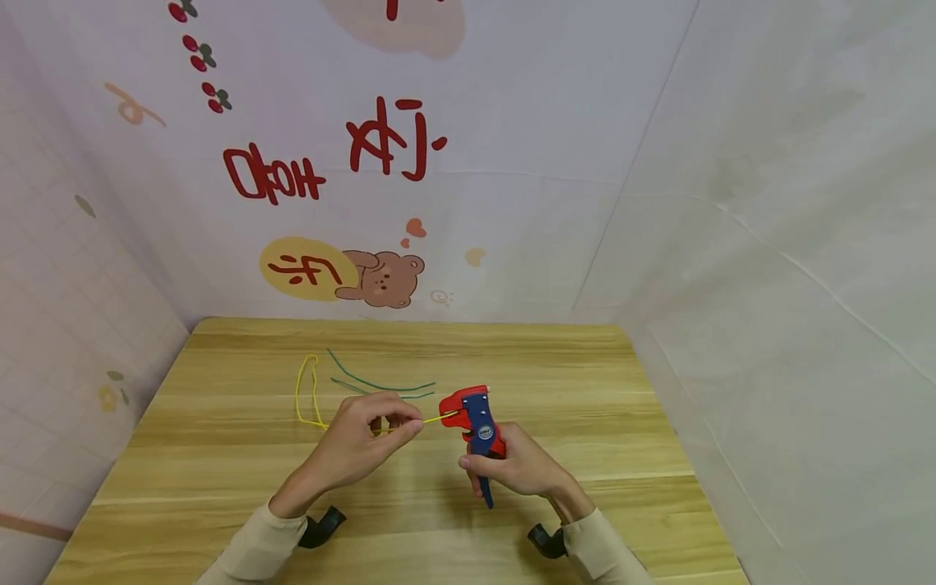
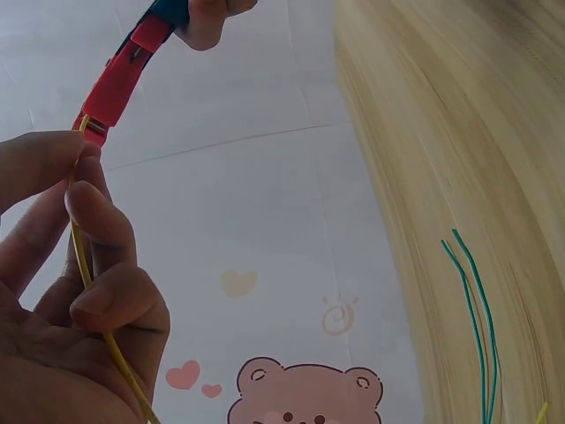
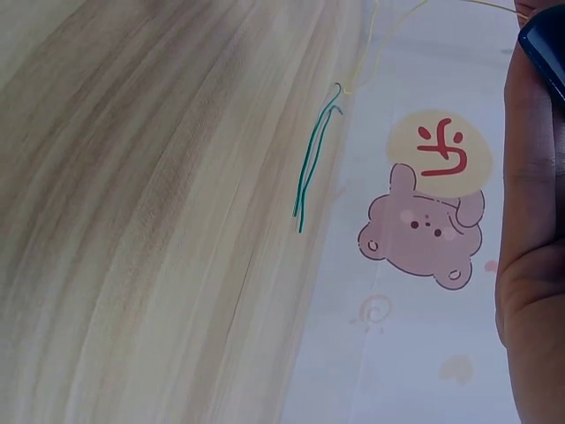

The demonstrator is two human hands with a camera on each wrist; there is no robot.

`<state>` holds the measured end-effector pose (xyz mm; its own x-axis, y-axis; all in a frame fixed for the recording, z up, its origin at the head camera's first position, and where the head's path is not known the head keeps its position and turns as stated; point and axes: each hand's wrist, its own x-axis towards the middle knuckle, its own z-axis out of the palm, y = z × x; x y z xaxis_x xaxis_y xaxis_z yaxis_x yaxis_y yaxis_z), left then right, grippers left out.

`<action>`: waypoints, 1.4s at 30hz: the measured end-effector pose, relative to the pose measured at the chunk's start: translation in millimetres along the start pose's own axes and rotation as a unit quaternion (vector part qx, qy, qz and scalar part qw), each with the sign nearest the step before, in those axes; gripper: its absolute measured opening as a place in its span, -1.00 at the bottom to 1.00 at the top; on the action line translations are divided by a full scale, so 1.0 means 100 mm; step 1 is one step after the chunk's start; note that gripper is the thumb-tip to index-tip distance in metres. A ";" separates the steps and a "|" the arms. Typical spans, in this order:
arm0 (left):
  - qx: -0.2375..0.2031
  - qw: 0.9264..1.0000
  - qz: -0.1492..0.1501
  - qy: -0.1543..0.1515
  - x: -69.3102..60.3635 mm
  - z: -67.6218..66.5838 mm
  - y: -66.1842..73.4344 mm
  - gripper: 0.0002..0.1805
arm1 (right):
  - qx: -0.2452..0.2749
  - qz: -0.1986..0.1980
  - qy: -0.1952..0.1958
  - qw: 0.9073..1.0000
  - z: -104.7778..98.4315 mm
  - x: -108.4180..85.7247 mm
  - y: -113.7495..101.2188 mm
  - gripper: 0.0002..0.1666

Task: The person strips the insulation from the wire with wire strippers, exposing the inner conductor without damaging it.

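Note:
My left hand [image 1: 369, 439] pinches a thin yellow wire [image 1: 439, 418] between thumb and fingertips. One end of the wire reaches into the red jaws of a red and blue wire stripper [image 1: 478, 426]; the rest trails left in a loop on the table. Around the stripper's handles, my right hand [image 1: 515, 465] is curled, holding the tool raised with its head toward the left hand. In the left wrist view the wire [image 2: 82, 252] runs across the palm up to the stripper's red head [image 2: 110, 93]. Only part of the right hand [image 3: 534, 238] and a dark handle [image 3: 549, 49] show in the right wrist view.
Two green wires [image 1: 380, 387] lie on the wooden table [image 1: 556, 357] behind the left hand. White printed sheets [image 1: 512, 162] with a bear and red characters hang along the table's back and sides. Black curved pieces [image 1: 322, 528] sit at both wrists.

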<state>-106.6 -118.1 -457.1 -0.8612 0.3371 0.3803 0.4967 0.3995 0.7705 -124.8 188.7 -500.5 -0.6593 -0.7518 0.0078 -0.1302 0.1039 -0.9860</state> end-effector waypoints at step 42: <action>-0.011 1.000 -0.001 0.001 0.00 0.02 -0.04 -0.85 | -0.027 0.006 0.042 0.999 0.09 0.00 0.05 -0.80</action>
<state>-108.4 -117.5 -460.8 -0.8622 0.3342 0.3807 0.4932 0.3819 0.7816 -118.7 183.7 -506.5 -0.7208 -0.6930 0.0125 -0.1601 0.1490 -0.9758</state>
